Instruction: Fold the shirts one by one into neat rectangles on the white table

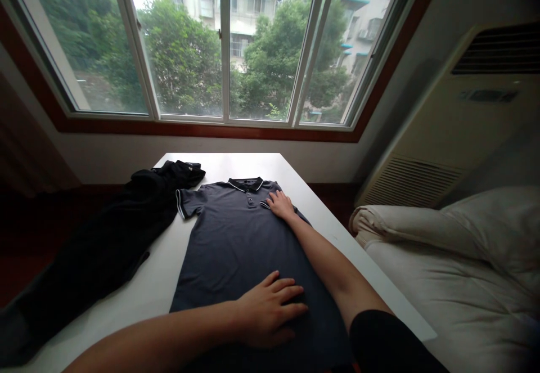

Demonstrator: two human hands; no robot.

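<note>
A dark grey polo shirt (236,238) lies spread face up on the white table, its black collar with a white edge pointing to the window. Its sleeve on the left sticks outward; the one on the right is folded in over the chest. My right hand (280,204) rests on that folded sleeve, fingers stretched out. Lower down, my left hand (270,311) lies flat on the shirt's lower front with its fingers spread. The hem end is partly hidden by my left forearm and the frame's bottom edge.
Black clothing (113,232) lies heaped along the left side of the white table (337,249). A cream sofa (447,260) stands close on the right, with a floor air conditioner (439,120) behind it. Beyond the table is a wide window (225,52).
</note>
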